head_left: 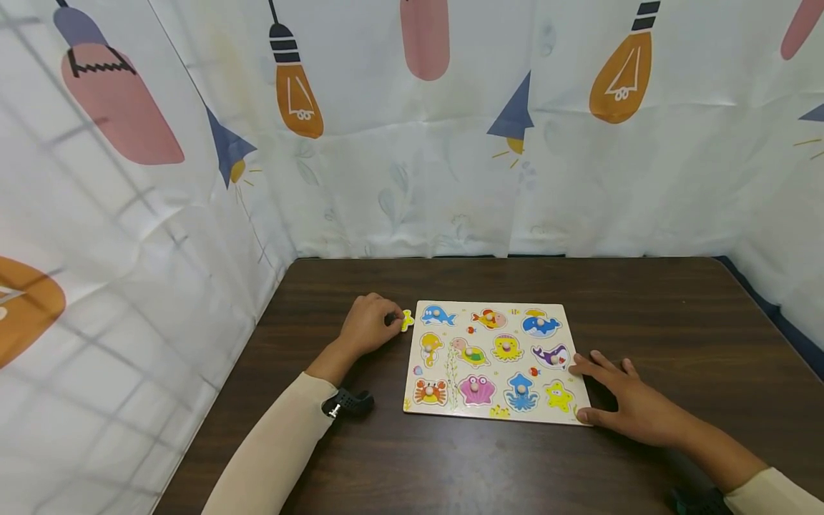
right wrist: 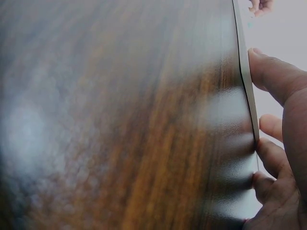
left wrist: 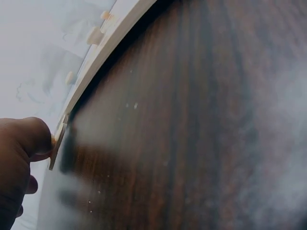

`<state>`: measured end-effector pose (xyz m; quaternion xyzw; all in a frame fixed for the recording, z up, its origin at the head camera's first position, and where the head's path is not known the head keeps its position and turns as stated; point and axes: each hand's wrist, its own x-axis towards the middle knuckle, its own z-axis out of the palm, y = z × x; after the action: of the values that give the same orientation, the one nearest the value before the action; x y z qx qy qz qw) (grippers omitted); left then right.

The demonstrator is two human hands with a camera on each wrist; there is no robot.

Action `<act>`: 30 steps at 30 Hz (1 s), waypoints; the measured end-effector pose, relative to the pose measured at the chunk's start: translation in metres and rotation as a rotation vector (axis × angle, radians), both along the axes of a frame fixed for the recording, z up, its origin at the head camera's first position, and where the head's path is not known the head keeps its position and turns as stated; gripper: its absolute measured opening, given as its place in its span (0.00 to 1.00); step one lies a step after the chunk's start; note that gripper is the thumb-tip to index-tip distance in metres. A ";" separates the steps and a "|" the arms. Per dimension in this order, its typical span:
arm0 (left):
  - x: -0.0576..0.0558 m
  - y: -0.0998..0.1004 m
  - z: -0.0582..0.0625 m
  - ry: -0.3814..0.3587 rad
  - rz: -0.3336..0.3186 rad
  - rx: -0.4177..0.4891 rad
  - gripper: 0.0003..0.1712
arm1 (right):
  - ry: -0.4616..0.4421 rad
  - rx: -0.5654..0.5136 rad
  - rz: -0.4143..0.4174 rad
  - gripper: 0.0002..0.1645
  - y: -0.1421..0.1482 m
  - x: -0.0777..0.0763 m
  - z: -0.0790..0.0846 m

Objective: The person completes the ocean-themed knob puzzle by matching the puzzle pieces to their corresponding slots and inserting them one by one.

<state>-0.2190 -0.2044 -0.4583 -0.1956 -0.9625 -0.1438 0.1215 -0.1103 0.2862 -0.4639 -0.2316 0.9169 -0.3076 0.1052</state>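
Observation:
My left hand (head_left: 370,325) pinches a small yellow wooden puzzle piece (head_left: 407,320) by its knob, just off the left edge of a sea-animal puzzle board (head_left: 463,307). In the left wrist view the piece (left wrist: 57,146) shows edge-on, tilted, between thumb and fingertips near the board's edge. My right hand (head_left: 634,408) rests at the board's right side, fingers spread, thumb by the lower right corner and fingertips at the edge. Knobbed animals fill the board, among them a crab (head_left: 430,392) and a pink shell (head_left: 477,390). The yellow star shape (head_left: 558,395) shows no knob.
The board lies flat on a dark brown wooden table (head_left: 489,465). White curtains (head_left: 412,179) printed with lamps and bulbs stand behind the table and along its left side. A black strap with a device (head_left: 347,403) is on the left wrist.

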 end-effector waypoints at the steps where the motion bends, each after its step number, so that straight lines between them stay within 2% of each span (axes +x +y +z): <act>1: 0.001 0.000 0.001 0.007 -0.003 -0.005 0.04 | 0.001 0.001 0.000 0.48 0.000 0.000 0.000; 9: 0.004 0.002 0.010 0.085 -0.033 -0.012 0.04 | 0.007 0.005 0.002 0.49 0.000 -0.001 0.000; 15: 0.009 0.012 0.016 0.139 -0.112 0.001 0.03 | 0.002 0.007 -0.003 0.49 0.000 -0.002 0.001; 25: 0.022 0.040 0.027 0.126 -0.225 -0.031 0.02 | 0.003 0.013 -0.002 0.49 0.000 -0.001 0.001; 30: 0.028 0.053 0.030 0.130 -0.282 -0.018 0.03 | 0.001 0.013 -0.004 0.49 0.000 -0.001 0.001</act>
<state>-0.1906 -0.1519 -0.4279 -0.3389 -0.9168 -0.1380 0.1602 -0.1114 0.2862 -0.4631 -0.2293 0.9193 -0.3018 0.1057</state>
